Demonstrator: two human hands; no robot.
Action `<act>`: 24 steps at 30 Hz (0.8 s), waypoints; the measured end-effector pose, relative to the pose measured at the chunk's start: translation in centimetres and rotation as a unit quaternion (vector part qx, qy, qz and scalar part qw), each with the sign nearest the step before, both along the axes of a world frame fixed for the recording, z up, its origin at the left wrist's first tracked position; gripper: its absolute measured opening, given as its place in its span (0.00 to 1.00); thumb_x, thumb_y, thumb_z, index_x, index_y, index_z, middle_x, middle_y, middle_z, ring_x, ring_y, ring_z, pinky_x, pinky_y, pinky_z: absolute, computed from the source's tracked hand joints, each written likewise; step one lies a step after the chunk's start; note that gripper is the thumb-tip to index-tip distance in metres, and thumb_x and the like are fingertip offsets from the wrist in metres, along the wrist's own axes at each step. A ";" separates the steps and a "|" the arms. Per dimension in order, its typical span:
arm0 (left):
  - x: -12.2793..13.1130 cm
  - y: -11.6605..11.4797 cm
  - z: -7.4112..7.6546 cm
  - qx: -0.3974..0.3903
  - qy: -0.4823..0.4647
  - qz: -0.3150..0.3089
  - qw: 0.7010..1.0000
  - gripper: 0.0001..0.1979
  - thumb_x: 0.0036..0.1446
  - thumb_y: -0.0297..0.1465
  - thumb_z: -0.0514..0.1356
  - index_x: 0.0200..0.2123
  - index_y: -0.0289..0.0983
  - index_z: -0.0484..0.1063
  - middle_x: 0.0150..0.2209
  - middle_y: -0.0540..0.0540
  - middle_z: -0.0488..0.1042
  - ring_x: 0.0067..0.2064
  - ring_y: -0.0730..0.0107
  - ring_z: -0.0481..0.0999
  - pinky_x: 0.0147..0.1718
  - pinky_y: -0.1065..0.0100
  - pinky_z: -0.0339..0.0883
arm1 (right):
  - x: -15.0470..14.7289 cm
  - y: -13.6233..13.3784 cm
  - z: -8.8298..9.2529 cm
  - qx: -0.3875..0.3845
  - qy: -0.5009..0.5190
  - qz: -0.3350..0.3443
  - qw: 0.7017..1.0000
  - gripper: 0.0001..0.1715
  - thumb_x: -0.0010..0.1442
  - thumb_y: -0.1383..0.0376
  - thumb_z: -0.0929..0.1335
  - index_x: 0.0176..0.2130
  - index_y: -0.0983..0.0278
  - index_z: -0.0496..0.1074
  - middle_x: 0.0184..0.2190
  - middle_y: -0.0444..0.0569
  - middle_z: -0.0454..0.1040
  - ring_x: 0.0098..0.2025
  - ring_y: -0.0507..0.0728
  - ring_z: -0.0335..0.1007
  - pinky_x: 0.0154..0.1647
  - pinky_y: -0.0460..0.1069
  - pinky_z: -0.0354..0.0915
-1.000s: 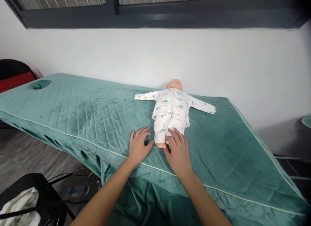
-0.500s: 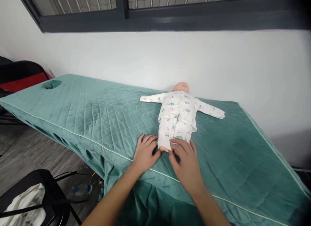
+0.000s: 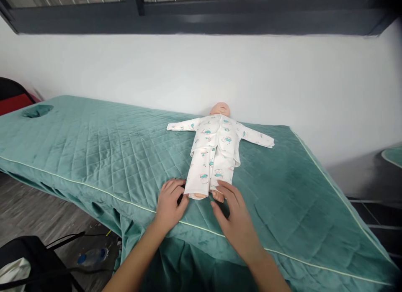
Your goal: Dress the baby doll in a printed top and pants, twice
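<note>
A baby doll [image 3: 220,108] lies on its back, arms spread, on a green quilted bed [image 3: 125,154]. It wears a white printed jacket [image 3: 216,133] and matching trousers [image 3: 198,175]. My left hand [image 3: 171,205] is at the outer edge of the left trouser cuff, thumb and fingers closed on the cloth. At the other leg, my right hand [image 3: 236,214] has its fingertips on the cuff, with the thumb apart below. A bare doll foot [image 3: 217,196] shows between that thumb and fingers. Within the left cuff only a little of the other foot is visible.
A white wall [image 3: 141,70] with a dark window frame [image 3: 220,20] stands behind the bed. The bed has a face hole [image 3: 37,111] at far left. On the floor at lower left are a black chair [image 3: 34,258] and a plastic bottle [image 3: 92,257].
The view has shifted right. The trouser legs now lie apart, with the left cuff drawn outward. More of the foot near my right hand shows, and my hands are farther apart.
</note>
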State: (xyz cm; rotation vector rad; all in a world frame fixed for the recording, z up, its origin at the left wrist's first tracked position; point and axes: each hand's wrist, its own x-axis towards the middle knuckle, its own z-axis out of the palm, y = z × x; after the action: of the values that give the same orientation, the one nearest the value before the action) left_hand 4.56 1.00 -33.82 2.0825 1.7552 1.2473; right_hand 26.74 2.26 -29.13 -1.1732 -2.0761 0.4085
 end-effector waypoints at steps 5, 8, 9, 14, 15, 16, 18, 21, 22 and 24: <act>0.0 -0.5 0.0 0.012 -0.017 0.011 1.000 0.10 0.64 0.33 0.57 0.28 0.44 0.66 0.47 0.46 0.80 0.51 0.58 0.78 0.50 0.50 0.72 | 2.0 0.1 -2.1 -0.027 0.056 -0.075 0.995 0.17 0.65 0.64 0.67 0.54 0.56 0.66 0.52 0.55 0.70 0.54 0.64 0.71 0.54 0.64 0.72; 0.3 -1.0 0.3 0.043 -0.041 0.019 0.998 0.03 0.62 0.32 0.59 0.37 0.44 0.66 0.55 0.41 0.76 0.57 0.56 0.75 0.54 0.49 0.72 | 2.2 0.6 -2.7 -0.057 0.062 -0.077 0.994 0.12 0.64 0.64 0.68 0.48 0.57 0.67 0.44 0.51 0.71 0.45 0.62 0.72 0.46 0.60 0.73; 0.5 -1.1 0.6 0.055 -0.036 0.015 0.998 0.06 0.62 0.32 0.60 0.42 0.44 0.66 0.57 0.39 0.74 0.59 0.56 0.74 0.55 0.49 0.72 | 2.1 0.8 -2.7 -0.062 0.060 -0.075 0.993 0.10 0.64 0.64 0.68 0.47 0.58 0.67 0.42 0.50 0.72 0.43 0.61 0.72 0.45 0.59 0.72; 3.4 -0.8 3.0 0.101 0.073 -0.045 0.991 0.17 0.62 0.28 0.59 0.55 0.41 0.66 0.63 0.37 0.68 0.65 0.52 0.66 0.60 0.45 0.67 | 1.6 1.3 -2.7 -0.050 0.063 -0.074 0.994 0.01 0.66 0.64 0.66 0.40 0.60 0.68 0.37 0.48 0.72 0.40 0.59 0.71 0.42 0.55 0.68; 4.1 -0.5 3.4 0.096 0.098 -0.047 0.989 0.17 0.63 0.26 0.58 0.54 0.40 0.67 0.63 0.37 0.68 0.66 0.51 0.65 0.61 0.45 0.65 | 1.6 1.2 -2.8 -0.047 0.062 -0.075 0.994 0.01 0.66 0.65 0.66 0.39 0.60 0.68 0.37 0.48 0.72 0.40 0.59 0.70 0.42 0.54 0.67; 4.8 -0.2 3.8 0.085 0.121 -0.045 0.988 0.16 0.63 0.25 0.58 0.53 0.39 0.68 0.64 0.37 0.68 0.67 0.50 0.63 0.63 0.44 0.64 | 1.6 1.2 -2.9 -0.042 0.060 -0.077 0.994 0.01 0.66 0.65 0.66 0.39 0.60 0.68 0.37 0.47 0.72 0.40 0.58 0.70 0.42 0.54 0.67; 5.8 0.5 4.2 0.056 0.158 -0.033 0.985 0.14 0.63 0.25 0.57 0.51 0.38 0.70 0.64 0.37 0.68 0.69 0.49 0.61 0.64 0.44 0.62 | 1.6 1.1 -3.2 -0.032 0.057 -0.079 0.995 0.00 0.66 0.66 0.66 0.39 0.60 0.68 0.37 0.47 0.72 0.41 0.58 0.70 0.43 0.54 0.66; 6.5 1.4 4.3 0.032 0.185 -0.015 0.982 0.10 0.63 0.26 0.58 0.47 0.38 0.73 0.63 0.38 0.69 0.69 0.47 0.60 0.63 0.42 0.63 | 1.8 0.8 -3.4 -0.016 0.064 -0.076 0.995 0.02 0.66 0.67 0.66 0.41 0.60 0.67 0.39 0.47 0.72 0.43 0.58 0.70 0.45 0.53 0.65; 6.6 1.6 4.2 0.030 0.189 -0.012 0.981 0.09 0.63 0.27 0.58 0.46 0.38 0.74 0.63 0.38 0.70 0.69 0.46 0.60 0.63 0.42 0.63 | 1.8 0.8 -3.4 -0.014 0.066 -0.073 0.995 0.03 0.66 0.68 0.66 0.41 0.60 0.67 0.39 0.47 0.72 0.43 0.58 0.70 0.45 0.53 0.65; 6.6 1.9 4.1 0.029 0.192 -0.009 0.981 0.07 0.63 0.27 0.59 0.44 0.38 0.74 0.62 0.38 0.70 0.68 0.46 0.61 0.63 0.42 0.63 | 1.9 0.7 -3.4 -0.018 0.069 -0.065 0.995 0.04 0.65 0.69 0.66 0.41 0.60 0.67 0.40 0.47 0.72 0.43 0.57 0.70 0.45 0.53 0.65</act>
State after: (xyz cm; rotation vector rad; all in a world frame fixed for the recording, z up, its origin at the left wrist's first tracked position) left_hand 11.18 2.86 -29.75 2.5017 1.8538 0.9480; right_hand 28.68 2.92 -32.53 -1.2559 -1.8701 0.4532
